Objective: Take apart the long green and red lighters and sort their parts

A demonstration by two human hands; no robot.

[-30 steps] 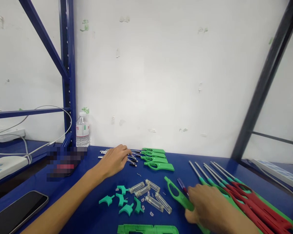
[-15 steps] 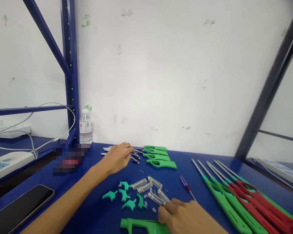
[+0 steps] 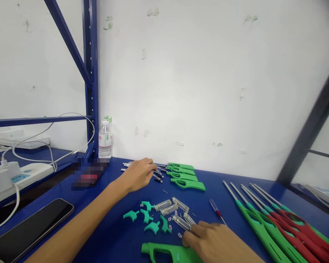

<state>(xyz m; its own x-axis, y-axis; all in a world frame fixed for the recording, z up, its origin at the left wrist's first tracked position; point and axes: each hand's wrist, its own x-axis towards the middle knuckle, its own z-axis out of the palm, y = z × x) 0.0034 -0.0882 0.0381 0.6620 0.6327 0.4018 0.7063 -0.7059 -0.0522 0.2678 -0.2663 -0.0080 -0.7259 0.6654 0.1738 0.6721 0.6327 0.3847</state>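
Note:
My left hand (image 3: 139,174) reaches to the back of the table, its fingers bent down over a group of metal lighter tubes (image 3: 124,170) with wires and black ends. Whatever lies under its fingertips is hidden. At the front, my right hand (image 3: 218,241) is closed on a green lighter handle (image 3: 178,252), which is cut off by the lower edge. Beside its fingers lie several clear fuel tanks (image 3: 169,209). Left of these are several teal triggers (image 3: 152,227), with tiny metal and pale plastic pieces scattered around.
Green handle shells (image 3: 185,176) lie in a row at the back. A screwdriver (image 3: 215,207) and long green and red lighters (image 3: 265,230) are on the right. To the left are a phone (image 3: 35,226), a power strip (image 3: 35,170), a water bottle (image 3: 105,140) and a blue rack post (image 3: 91,73).
The view has turned slightly left, so everything appears shifted to the right. Both hands keep nearly the same places relative to the parts on the table.

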